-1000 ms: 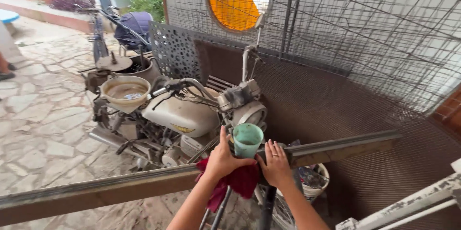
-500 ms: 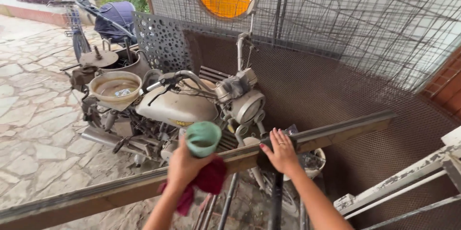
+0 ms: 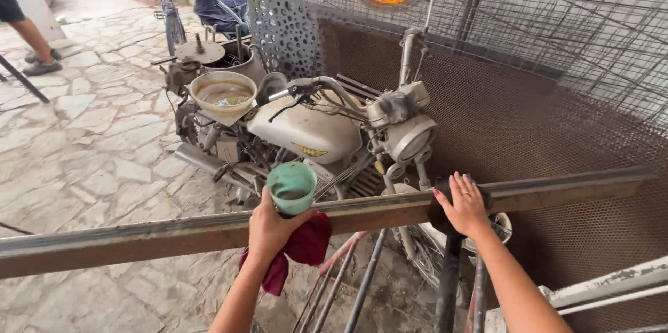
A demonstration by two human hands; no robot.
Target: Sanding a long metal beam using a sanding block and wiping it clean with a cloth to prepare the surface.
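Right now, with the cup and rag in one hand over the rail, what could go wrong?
The left hand holds both a green cup and a red rag, so the grip may be weak and the cup could tip or drop onto the old motorcycle below. The right hand only rests flat on the rusty metal rail, giving little support, and its edge might scrape skin.

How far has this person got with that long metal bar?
Done: hard to tell; the bar shows no clear cleaned or coated stretch. In hand: the left hand grips a green cup and a red rag against the bar, while the right hand rests flat on top of it, fingers spread. Left: the bar looks dull and rusty on both sides of the hands, so most of its length seems untouched.
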